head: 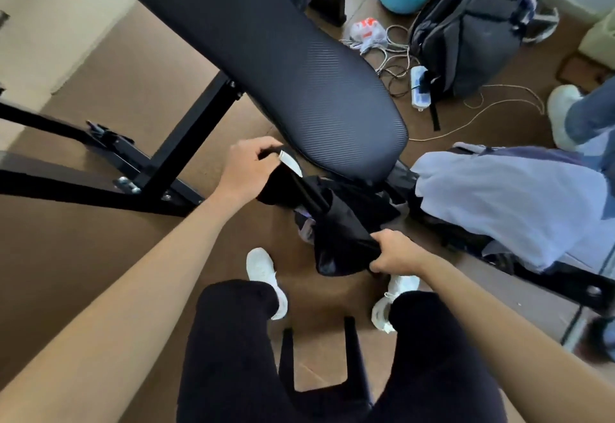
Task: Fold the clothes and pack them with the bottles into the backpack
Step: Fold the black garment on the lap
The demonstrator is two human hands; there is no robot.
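White tag (292, 163) on the black garment (332, 239), print unreadable. Your left hand (248, 168) grips the far end by the tag; your right hand (396, 253) clamps the near edge. Hands apart, arms extended. The smooth fabric hangs just near of the ribbed padded worktop (283, 73). The dark backpack (466, 33) is on the floor, far right.

Both arms reach forward, left hand (248, 169) and right hand (396, 253) each gripping the black cloth (339, 223).
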